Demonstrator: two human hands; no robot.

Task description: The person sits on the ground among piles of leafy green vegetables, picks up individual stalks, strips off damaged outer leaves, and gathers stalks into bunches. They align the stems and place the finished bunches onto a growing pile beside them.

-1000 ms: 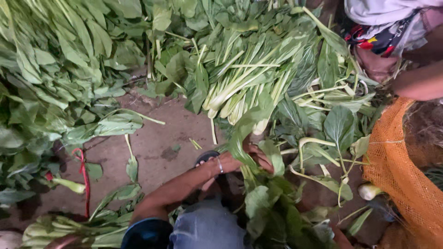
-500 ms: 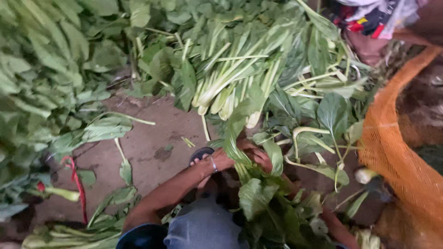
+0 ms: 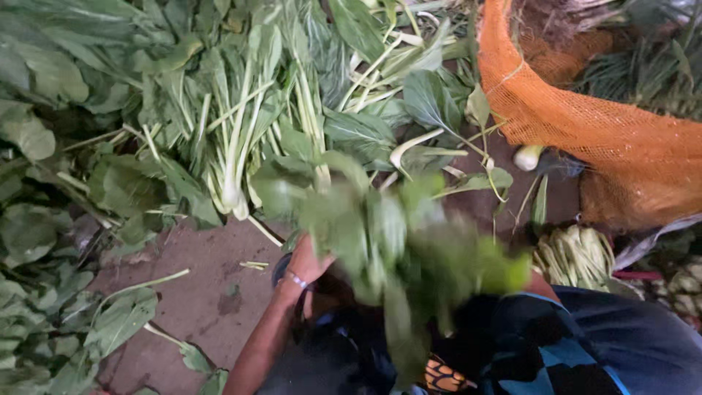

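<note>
Only one view to go on, the head camera looking straight down, so here's what's there.

The left hand (image 3: 307,260), the one with a thin bracelet at the wrist, is wrapped around the stem end of a blurry bunch of green leafy stalks (image 3: 395,249). The bunch sits right at the hand and fans out from it toward the right side of the picture and a bit downward, so its long axis runs roughly left to right across the person's lap. It's motion-blurred, so I can't make out single leaves. The left hand is clearly the one on it. The right hand I can't find at all; it's either under the leaves or out of shot, so no idea whether it's open or closed.

Surface: a bare brownish dirt or concrete floor (image 3: 212,292) with a few loose leaves on it. Above the hand lies a big heap of long pale-stemmed green vegetables (image 3: 241,132), more loose greens (image 3: 44,241) off to the left. Top right is an orange mesh net sack (image 3: 585,124), and just below it a tied bundle of pale cut stems (image 3: 574,256).

The person's dark blue patterned clothing (image 3: 570,344) fills the bottom right.
</note>
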